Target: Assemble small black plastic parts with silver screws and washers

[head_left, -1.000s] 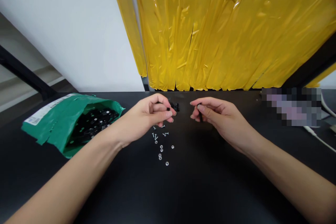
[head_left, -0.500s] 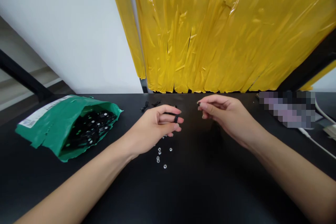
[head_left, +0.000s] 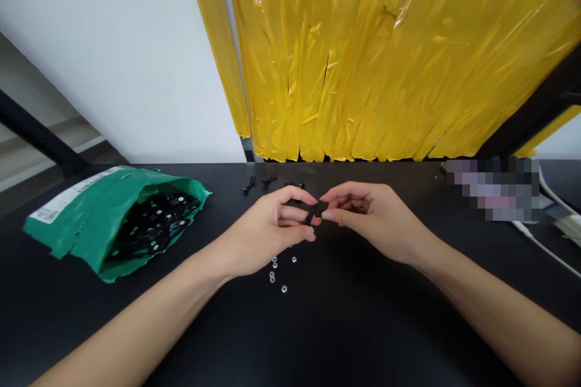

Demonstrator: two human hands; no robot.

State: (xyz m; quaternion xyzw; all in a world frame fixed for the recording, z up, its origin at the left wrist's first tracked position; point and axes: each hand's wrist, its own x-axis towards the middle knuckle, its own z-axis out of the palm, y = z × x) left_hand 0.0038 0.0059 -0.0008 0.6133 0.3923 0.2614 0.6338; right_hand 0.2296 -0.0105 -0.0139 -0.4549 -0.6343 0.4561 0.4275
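A thin black cord lies across the fingers of my left hand, which are curled around it with the thumb and index finger apart. Close by on the right, my right hand pinches the cord's end between thumb and index finger. The fingertips of both hands almost meet. Just behind my left hand, small tied black cord bundles lie on the black table. Several small pale rings are scattered in front of my left hand, some partly hidden by it.
On the left lies an open green plastic bag full of black pieces with pale round spots. A blurred-out object and a white cable are at the right. Yellow plastic sheeting hangs behind the table.
My right hand has moved left and slightly nearer, closing the gap to my left hand. My left hand has shifted slightly, still with the cord across its fingers.
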